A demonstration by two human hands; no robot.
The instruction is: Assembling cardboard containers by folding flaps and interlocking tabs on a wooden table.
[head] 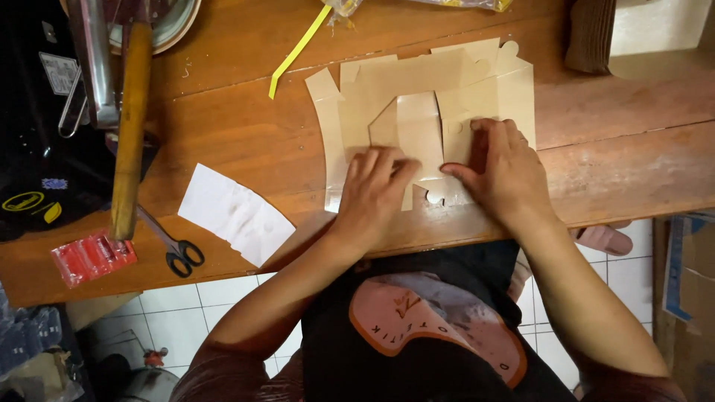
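A flat die-cut sheet of tan cardboard [447, 82], with flaps and tabs, lies on the wooden table [238, 126] near its front edge. My left hand [376, 190] presses down on the lower left part of the sheet, fingers spread and pointing away from me. My right hand [503, 167] presses a folded flap on the lower right part, thumb pointing left toward the other hand. The two hands almost touch in the middle of the sheet. Neither hand lifts the cardboard off the table.
A white paper piece [234, 214] lies left of my arms. Black-handled scissors [175, 249], a red packet [93, 257] and a long wooden handle [130, 119] are further left. A yellow strip [298, 50] lies behind the cardboard. A cardboard box [693, 260] stands on the floor at right.
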